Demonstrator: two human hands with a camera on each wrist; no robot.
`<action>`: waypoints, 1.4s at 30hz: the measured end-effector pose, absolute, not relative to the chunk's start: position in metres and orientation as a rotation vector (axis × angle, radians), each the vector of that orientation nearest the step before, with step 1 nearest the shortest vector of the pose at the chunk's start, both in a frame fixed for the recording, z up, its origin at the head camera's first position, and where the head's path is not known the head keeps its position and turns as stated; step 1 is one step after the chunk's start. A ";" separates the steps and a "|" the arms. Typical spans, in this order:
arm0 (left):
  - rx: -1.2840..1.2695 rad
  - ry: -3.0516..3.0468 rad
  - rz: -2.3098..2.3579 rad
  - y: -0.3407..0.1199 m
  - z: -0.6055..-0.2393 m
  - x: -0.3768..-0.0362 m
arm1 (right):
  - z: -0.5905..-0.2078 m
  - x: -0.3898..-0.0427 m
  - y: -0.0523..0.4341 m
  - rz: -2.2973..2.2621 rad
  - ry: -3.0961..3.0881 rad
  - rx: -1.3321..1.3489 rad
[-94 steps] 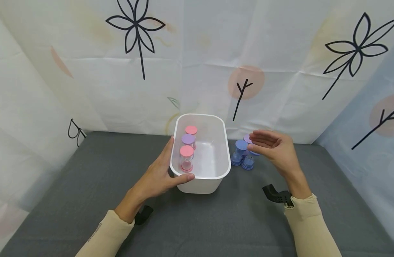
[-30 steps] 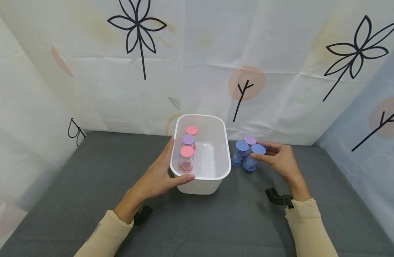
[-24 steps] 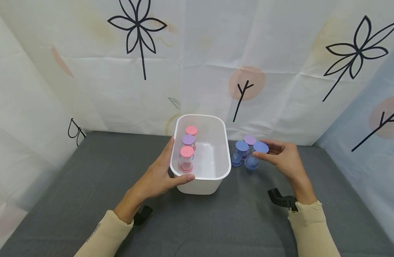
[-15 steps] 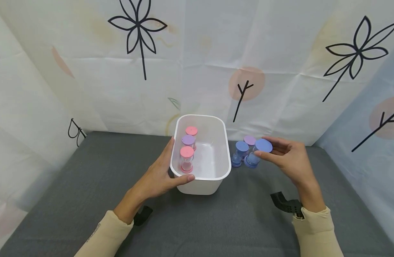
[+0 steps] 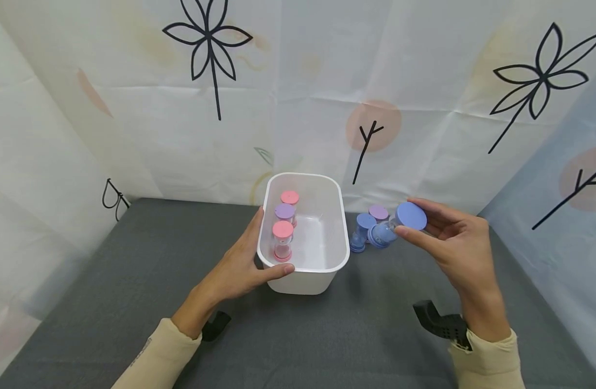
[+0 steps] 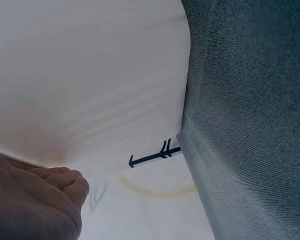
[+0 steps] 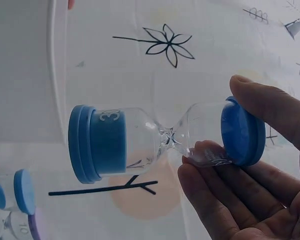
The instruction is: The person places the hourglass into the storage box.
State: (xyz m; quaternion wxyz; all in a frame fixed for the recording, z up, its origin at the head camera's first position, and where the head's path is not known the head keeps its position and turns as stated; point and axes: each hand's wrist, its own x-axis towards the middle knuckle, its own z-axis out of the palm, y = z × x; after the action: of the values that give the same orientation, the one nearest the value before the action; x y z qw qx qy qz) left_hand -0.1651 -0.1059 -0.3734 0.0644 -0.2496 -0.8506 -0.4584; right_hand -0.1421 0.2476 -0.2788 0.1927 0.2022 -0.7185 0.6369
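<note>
My right hand (image 5: 455, 243) holds a blue-capped hourglass (image 5: 411, 216) by its upper end, thumb on one side and fingers on the other. It is tilted, with blue sand lying at its lower end in the right wrist view. Behind it stand another blue hourglass (image 5: 365, 221) and a purple-capped one (image 5: 378, 212), partly hidden. My left hand (image 5: 237, 270) rests against the near left corner of a white plastic bin (image 5: 305, 282), thumb along the front rim and straight fingers along the side. Inside are a far pink hourglass (image 5: 289, 198), a purple one (image 5: 284, 211) and a near pink one (image 5: 282, 230), lined up on the left.
A dark grey cloth (image 5: 307, 340) covers the table. A pale printed curtain (image 5: 298, 97) hangs right behind the bin and at both sides. The standing hourglasses are close to the bin's right wall.
My right hand has taken hold of the front blue hourglass, tilted it and raised it, moving right and away from the others. My left hand and the bin have stayed put.
</note>
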 end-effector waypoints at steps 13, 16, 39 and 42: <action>-0.785 -2.554 -1.421 -0.106 -0.371 -0.167 | -0.272 -0.131 0.229 1.813 -1.928 0.754; -0.783 -2.555 -1.422 -0.106 -0.371 -0.167 | -0.273 -0.131 0.224 1.808 -1.932 0.769; -0.766 -2.591 -1.416 -0.107 -0.373 -0.167 | -0.308 -0.182 0.129 2.011 -2.316 0.858; -0.755 -2.603 -1.411 -0.107 -0.373 -0.166 | -0.314 -0.189 0.119 1.995 -2.390 0.911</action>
State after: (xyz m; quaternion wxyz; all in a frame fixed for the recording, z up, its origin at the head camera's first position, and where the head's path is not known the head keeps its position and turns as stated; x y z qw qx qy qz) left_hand -0.1660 -0.1069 -0.3733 0.0429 -0.2467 -0.8511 -0.4614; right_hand -0.1887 0.1191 -0.3144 -0.0511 0.2803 -0.7359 0.6142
